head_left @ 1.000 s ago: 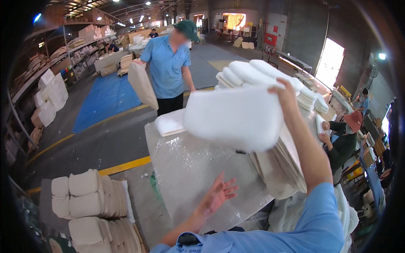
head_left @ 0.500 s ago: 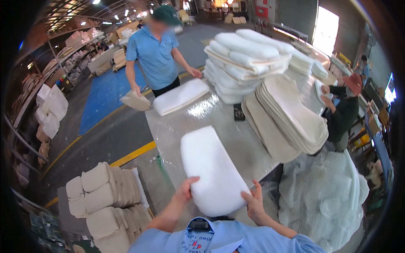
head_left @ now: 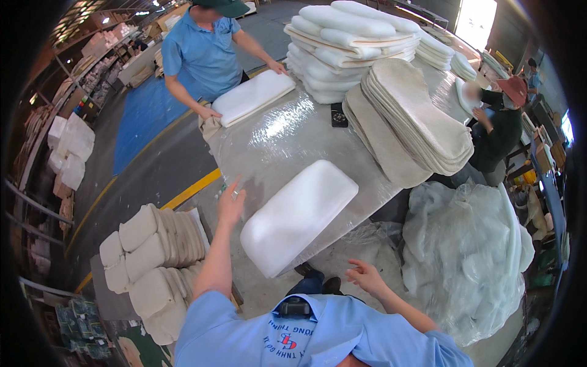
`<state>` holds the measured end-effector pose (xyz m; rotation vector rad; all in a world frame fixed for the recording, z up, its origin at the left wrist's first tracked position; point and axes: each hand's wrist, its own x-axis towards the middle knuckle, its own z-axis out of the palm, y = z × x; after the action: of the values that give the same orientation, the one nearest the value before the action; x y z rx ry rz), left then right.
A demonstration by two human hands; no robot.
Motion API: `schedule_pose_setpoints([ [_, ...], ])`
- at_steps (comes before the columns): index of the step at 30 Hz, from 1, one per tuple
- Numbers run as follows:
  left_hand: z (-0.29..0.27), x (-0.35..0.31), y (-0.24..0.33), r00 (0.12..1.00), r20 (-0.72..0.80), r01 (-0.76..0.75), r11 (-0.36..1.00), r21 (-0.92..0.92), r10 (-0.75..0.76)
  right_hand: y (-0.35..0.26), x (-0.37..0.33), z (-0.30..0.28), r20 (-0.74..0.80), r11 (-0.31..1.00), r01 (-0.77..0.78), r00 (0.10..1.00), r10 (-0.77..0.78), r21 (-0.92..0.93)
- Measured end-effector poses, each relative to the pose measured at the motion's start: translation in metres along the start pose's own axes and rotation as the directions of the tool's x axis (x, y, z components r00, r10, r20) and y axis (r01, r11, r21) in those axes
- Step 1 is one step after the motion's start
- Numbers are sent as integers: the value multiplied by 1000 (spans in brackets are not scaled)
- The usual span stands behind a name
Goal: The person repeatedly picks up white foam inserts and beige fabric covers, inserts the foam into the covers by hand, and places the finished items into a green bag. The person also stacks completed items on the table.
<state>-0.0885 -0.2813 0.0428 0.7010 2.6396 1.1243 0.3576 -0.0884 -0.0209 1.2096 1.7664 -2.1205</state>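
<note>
A white padded cushion [head_left: 299, 217] with rounded ends lies slantwise on the near corner of the plastic-covered table [head_left: 269, 165], its near end jutting past the edge. My left hand [head_left: 232, 202] is off to its left with the fingers apart and nothing in them. Below the cushion's right side, my right hand [head_left: 365, 274] is open and empty, clear of it. Across the table a co-worker in a blue shirt has both hands at another white cushion [head_left: 254, 98]. A beige cloth cover [head_left: 210, 127] is bunched under that person's hand.
A tall pile of folded white padding [head_left: 348, 55] stands at the far side. Beige shaped covers [head_left: 416, 116] are stacked on the right, near a small black box [head_left: 339, 115]. Bagged white padding [head_left: 465, 263] fills the lower right; finished-looking beige cushions [head_left: 153, 244] sit lower left.
Both my hands have let go of the white cushion, which now lies turned toward the right. My left hand moved up and left. The co-worker brought the beige cover to the far cushion.
</note>
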Motion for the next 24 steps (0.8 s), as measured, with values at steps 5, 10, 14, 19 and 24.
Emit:
schedule_pose_setpoints([
  [5,14,-132,-62,862,-252,319,857,-406,-440,-12,44,-20,-24,927,249,964,-266,-281],
  [10,35,-165,-66,696,75,545,458,-702,-714,-117,141,-14,-94,806,514,824,-559,-293],
  [14,38,-158,-75,756,172,511,405,-758,-631,-200,215,7,-162,616,480,692,-704,-625],
  [19,59,-143,-70,741,238,514,301,-804,-628,-172,276,-14,-126,559,306,787,-604,-771],
  [24,46,-152,-84,603,249,591,214,-778,-758,-186,305,-31,-76,650,151,949,-308,-745],
])
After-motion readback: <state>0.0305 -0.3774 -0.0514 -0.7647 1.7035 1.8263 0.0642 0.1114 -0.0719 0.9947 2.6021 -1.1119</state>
